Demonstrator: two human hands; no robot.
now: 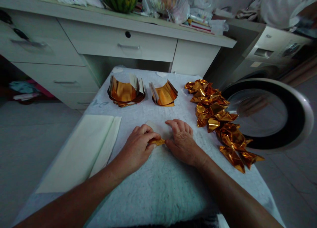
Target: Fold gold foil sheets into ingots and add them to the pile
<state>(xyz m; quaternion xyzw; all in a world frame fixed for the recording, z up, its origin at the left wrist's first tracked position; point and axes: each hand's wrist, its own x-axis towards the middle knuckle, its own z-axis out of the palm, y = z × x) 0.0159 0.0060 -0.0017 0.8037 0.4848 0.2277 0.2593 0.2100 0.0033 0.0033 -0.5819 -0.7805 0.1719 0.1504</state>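
Note:
A small piece of gold foil paper (158, 142) lies at the middle of the cloth-covered table. My left hand (142, 144) pinches its left part between thumb and fingers. At its right end, my right hand (182, 140) touches the foil with the thumb, its fingers spread over the cloth. Beyond the hands stand two curved stacks of gold sheets, a larger left stack (123, 91) and a smaller right stack (165, 94). Several folded gold foil pieces (215, 111) are heaped along the table's right side.
Pale folded sheets (76, 148) lie on the left of the table (158, 195). A white cabinet (128, 45) borders the far edge, with a watermelon (120, 0) on top. On the right, the open round washing machine door (267, 112) is close beside the table.

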